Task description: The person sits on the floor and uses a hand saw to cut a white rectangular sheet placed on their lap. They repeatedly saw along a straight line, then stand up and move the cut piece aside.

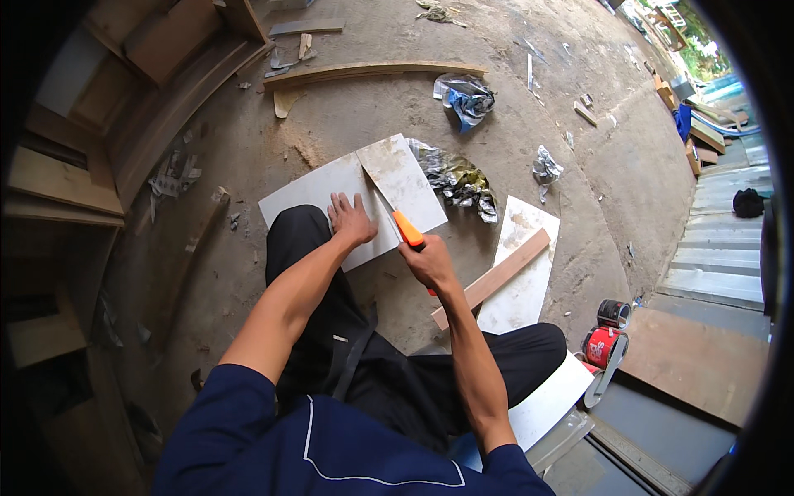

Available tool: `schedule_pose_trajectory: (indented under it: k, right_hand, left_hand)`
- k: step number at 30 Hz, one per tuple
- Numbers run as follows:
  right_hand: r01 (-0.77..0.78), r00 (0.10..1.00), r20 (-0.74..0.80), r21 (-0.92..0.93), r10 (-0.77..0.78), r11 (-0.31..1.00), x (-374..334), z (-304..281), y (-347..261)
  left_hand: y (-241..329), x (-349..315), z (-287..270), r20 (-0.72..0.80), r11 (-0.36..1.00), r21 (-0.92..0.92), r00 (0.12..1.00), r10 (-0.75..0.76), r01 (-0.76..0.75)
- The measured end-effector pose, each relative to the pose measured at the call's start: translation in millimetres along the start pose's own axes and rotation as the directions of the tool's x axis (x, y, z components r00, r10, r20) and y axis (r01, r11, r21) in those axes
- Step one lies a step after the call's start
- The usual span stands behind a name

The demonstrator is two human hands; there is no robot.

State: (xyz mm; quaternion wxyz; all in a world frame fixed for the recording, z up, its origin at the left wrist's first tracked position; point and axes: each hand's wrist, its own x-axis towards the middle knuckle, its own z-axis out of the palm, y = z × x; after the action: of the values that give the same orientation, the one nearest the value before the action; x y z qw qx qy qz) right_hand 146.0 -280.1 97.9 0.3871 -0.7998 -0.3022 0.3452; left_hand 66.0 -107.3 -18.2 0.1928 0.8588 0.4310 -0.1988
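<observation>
Apparent sawing step: right hand (428, 263) grasps orange-handled saw (408, 228); left hand (351, 221), fingers splayed, rests on white board (310, 187); next stroke seemingly needs it steady

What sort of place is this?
Probably a makeshift woodworking shop: the right hand grips what looks like a saw at a white board, a long plank lies on the littered floor, and a wooden unit stands at the left.
</observation>
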Motion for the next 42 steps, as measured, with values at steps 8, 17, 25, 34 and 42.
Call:
schedule_pose_trajectory:
  k: [8, 17, 25, 34, 42]
  right_hand:
    - [0.013, 1.0, -0.017, 0.026, -0.013, 1.0, -16.4, 13.6, -1.6]
    - [-0.133, 0.991, -0.009, 0.036, 0.133, 0.991, -22.6, 12.8, -22.1]
    - [-0.22, 0.975, 0.039, 0.071, 0.217, 0.973, -11.4, -2.2, -13.8]
    - [-0.185, 0.982, 0.021, 0.001, 0.185, 0.983, -15.6, -1.9, -28.9]
    - [-0.232, 0.972, -0.028, 0.034, 0.233, 0.972, -27.9, 7.0, -41.7]
  left_hand:
    - [-7.4, 58.6, 35.6, -0.459, 0.907, -0.364, 0.806, -0.374, 0.213]
    - [0.0, 64.7, 36.5, -0.449, 0.897, -0.299, 0.782, -0.432, 0.324]
    - [-31.3, 108.8, 11.7, -0.613, 0.95, -0.28, 0.737, -0.285, 0.135]
    - [-41.3, 139.5, -11.2, -0.482, 0.951, -0.254, 0.828, -0.285, 0.179]
    - [-34.8, 145.1, -14.7, -0.317, 0.92, -0.272, 0.877, -0.361, 0.281]
